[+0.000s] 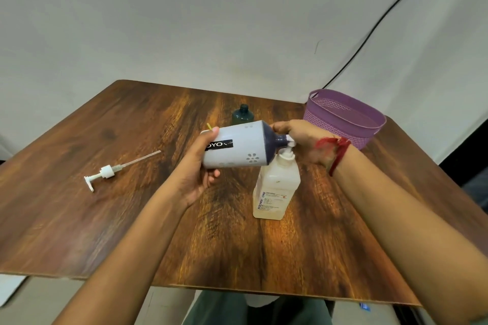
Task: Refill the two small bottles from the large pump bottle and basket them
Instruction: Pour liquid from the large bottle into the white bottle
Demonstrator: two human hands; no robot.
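In the head view, the left hand [200, 163] clasps the base of the large OYO bottle [237, 148], which is tipped sideways above the middle of the desk [132, 219]. The right hand [301, 137] curls round its neck. It is smooth plastic, probably heavy and slippery, so a two-ended hold suits it. Its mouth meets the Biochek bottle [277, 187] standing beneath, though where exactly is hard to make out. A dark green bottle [242, 115] stands toward the far edge, and a purple basket [343, 119] sits at the far right corner.

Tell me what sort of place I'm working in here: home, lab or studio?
Probably a staged recording setup rather than a lived-in room: a wooden table stands before a plain white backdrop with a black cable running down it, and the props include a purple basket and a hand-held large bottle.
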